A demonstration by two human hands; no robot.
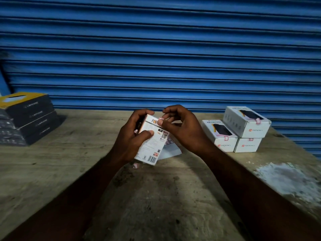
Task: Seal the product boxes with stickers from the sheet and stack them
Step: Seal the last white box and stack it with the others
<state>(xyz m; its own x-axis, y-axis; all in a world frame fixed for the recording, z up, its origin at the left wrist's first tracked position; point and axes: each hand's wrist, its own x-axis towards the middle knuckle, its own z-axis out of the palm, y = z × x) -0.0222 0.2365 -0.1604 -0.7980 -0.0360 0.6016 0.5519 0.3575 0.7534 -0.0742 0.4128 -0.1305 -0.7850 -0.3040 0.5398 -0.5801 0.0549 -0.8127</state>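
My left hand (134, 136) grips a white product box (152, 146) tilted above the table, its printed back with barcode toward me. My right hand (178, 126) pinches a small pink-edged sticker (161, 119) against the box's top edge with thumb and forefinger. The white sticker sheet (171, 150) lies on the table behind the box, mostly hidden by it. To the right, three sealed white boxes (246, 122) stand stacked, two below and one on top, each with a pink sticker over its flap.
A stack of dark boxes with a yellow top (26, 119) stands at the table's left back. A blue roller shutter (156, 49) closes off the rear. A white powdery patch (286, 178) marks the wooden table (156, 197) at right. A loose sticker scrap (136, 165) lies below the box.
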